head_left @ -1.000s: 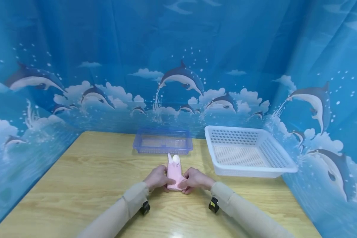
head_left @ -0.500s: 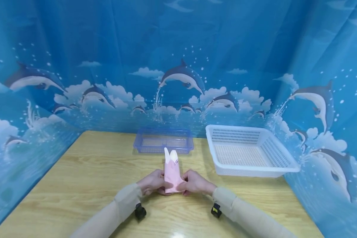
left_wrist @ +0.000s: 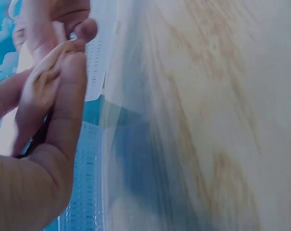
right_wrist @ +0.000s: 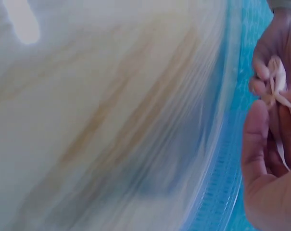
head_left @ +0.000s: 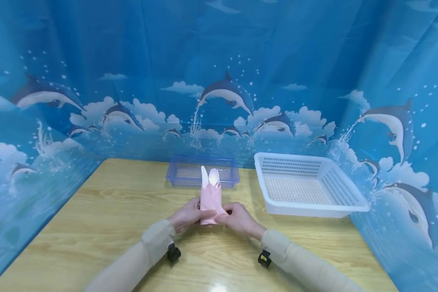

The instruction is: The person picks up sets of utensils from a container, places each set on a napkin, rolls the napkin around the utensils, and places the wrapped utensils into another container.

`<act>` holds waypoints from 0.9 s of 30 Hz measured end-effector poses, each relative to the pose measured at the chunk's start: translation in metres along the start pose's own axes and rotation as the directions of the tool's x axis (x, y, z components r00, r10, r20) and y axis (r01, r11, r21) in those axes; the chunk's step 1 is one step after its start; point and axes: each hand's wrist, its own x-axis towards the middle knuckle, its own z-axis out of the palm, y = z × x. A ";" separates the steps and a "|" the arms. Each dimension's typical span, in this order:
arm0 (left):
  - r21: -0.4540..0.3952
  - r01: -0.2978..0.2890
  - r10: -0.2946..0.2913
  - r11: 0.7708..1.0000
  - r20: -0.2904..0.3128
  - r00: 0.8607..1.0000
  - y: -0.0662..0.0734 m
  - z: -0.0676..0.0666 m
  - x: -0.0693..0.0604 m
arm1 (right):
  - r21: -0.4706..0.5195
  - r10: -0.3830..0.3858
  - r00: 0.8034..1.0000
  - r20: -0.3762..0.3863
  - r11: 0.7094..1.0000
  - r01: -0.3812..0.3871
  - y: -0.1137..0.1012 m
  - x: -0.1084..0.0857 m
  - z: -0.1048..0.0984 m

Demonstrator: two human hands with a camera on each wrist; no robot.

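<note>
A pink napkin (head_left: 210, 200) is wrapped round white cutlery in front of me. From its top stick out a white knife (head_left: 204, 177) and a white spoon (head_left: 213, 177). My left hand (head_left: 189, 213) grips the bundle's left side, thumb across its front. With thumb and fingers my right hand (head_left: 239, 220) pinches the napkin's lower right edge, which flares outward. In the left wrist view the folded napkin (left_wrist: 44, 82) lies between my fingers. Up close in the right wrist view, the gathered napkin (right_wrist: 278, 79) is held by both hands. The back of the bundle is hidden.
A see-through purple basket (head_left: 175, 178) stands at the table's back edge, behind the bundle. To its right is a larger white slotted basket (head_left: 314, 209). Blue dolphin-printed curtains (head_left: 190, 48) enclose the back and sides of the wooden table (head_left: 106, 202).
The bundle has risen from the table and tipped more upright, so more of the knife and spoon shows. Both hands have stayed on the napkin and moved slightly with it.
</note>
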 end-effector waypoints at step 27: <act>-0.171 -0.124 0.119 0.977 -0.038 0.992 0.002 0.001 0.010 | 0.437 0.045 0.999 -0.027 0.899 -0.028 -0.005 0.000 -0.005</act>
